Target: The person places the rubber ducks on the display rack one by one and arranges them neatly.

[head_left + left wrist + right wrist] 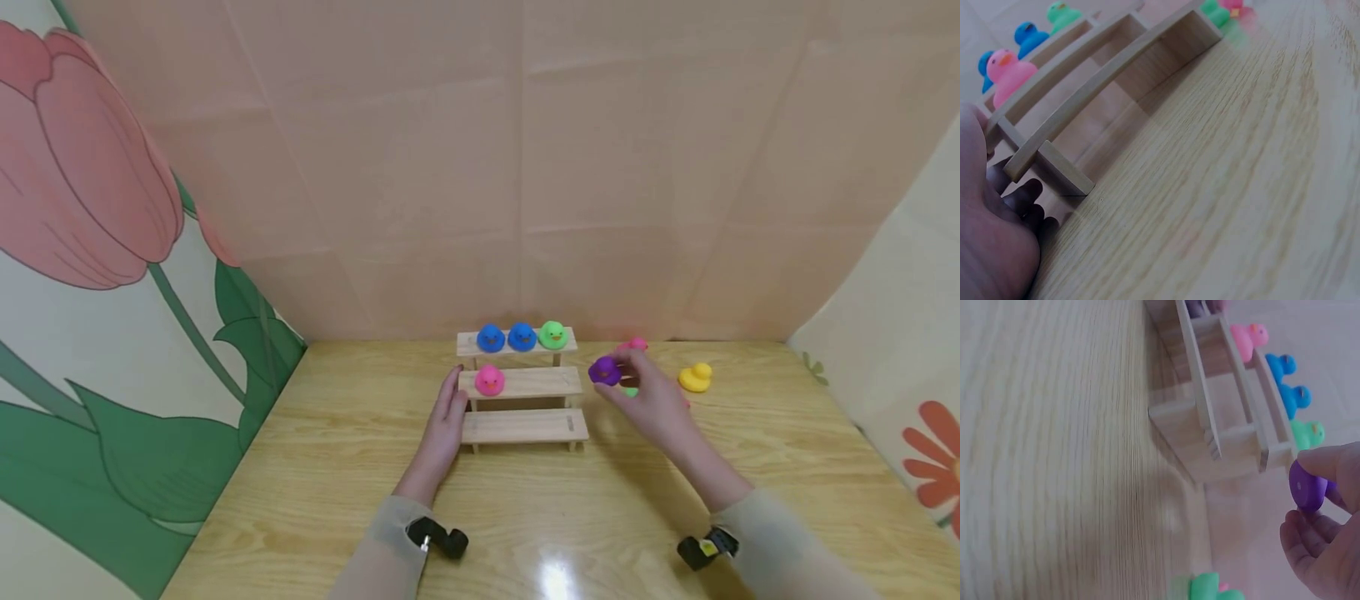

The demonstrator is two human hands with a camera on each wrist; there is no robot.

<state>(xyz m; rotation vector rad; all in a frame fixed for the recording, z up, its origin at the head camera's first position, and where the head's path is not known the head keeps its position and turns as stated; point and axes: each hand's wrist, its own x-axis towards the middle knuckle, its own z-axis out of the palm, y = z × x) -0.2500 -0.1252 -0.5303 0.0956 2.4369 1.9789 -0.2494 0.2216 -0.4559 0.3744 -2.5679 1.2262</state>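
Observation:
A three-tier wooden stand [525,427] sits on the table. On its top tier are two blue ducks [491,337] and a green duck [553,335]; a pink duck [490,380] occupies the middle tier's left part. My left hand [444,421] holds the stand's left end, its lower fingers [1022,194] curled near the bottom leg. Right of the stand, my right hand [651,402] pinches a purple toy duck [604,372] between thumb and fingers. That duck's flat underside [1307,486] shows in the right wrist view, off the table.
Behind my right hand lie a pink duck [637,342] and a partly hidden green duck [631,391]. Farther right is a yellow duck [696,377]. A pinkish-brown covering [517,167] rises at the table's back edge, with flower-printed panels on both sides.

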